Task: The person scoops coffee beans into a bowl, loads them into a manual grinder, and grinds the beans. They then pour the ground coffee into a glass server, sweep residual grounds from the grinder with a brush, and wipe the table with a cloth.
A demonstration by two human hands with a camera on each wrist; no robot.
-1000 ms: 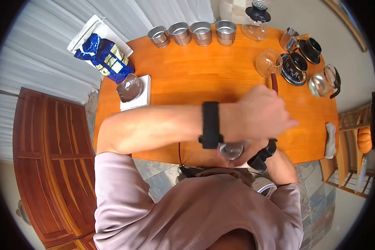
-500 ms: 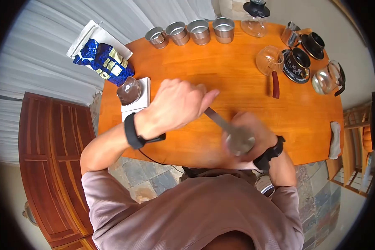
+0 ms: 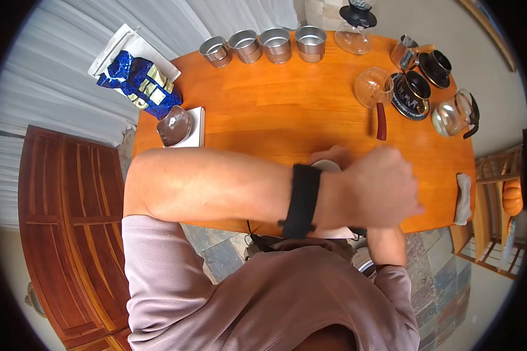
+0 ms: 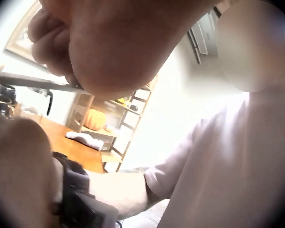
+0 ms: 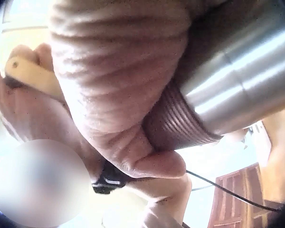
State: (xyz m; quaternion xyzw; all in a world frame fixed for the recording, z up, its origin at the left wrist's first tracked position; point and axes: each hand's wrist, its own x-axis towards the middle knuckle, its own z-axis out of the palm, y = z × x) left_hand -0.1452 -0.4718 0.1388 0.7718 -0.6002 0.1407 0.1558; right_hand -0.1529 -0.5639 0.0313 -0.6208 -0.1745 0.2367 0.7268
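Observation:
My right hand [image 5: 118, 90] grips a steel hand coffee grinder [image 5: 247, 71] around its ribbed dark band [image 5: 180, 121]. The grinder is tilted and held in front of the body, over the table's near edge. In the head view only a pale round part of the grinder [image 3: 327, 166] shows behind the left wrist. My left hand [image 3: 383, 190] is curled at the end of the crank, above and right of the grinder. The flat metal crank arm [image 4: 35, 83] runs into that fist in the left wrist view. The crank's knob is hidden in the fingers.
On the wooden table [image 3: 263, 111], several steel cups [image 3: 276, 47] line the far edge. A blue bag [image 3: 143, 88] and a clear bowl [image 3: 174, 126] on a white scale [image 3: 197, 126] stand left. At right are a red-handled glass pot [image 3: 373, 88], dark cups [image 3: 413, 88] and a glass jug [image 3: 451, 117].
The left hand swung from the right side to the left of the grinder, showing the crank arm, then back across to the right. The right hand keeps holding the grinder near the same spot.

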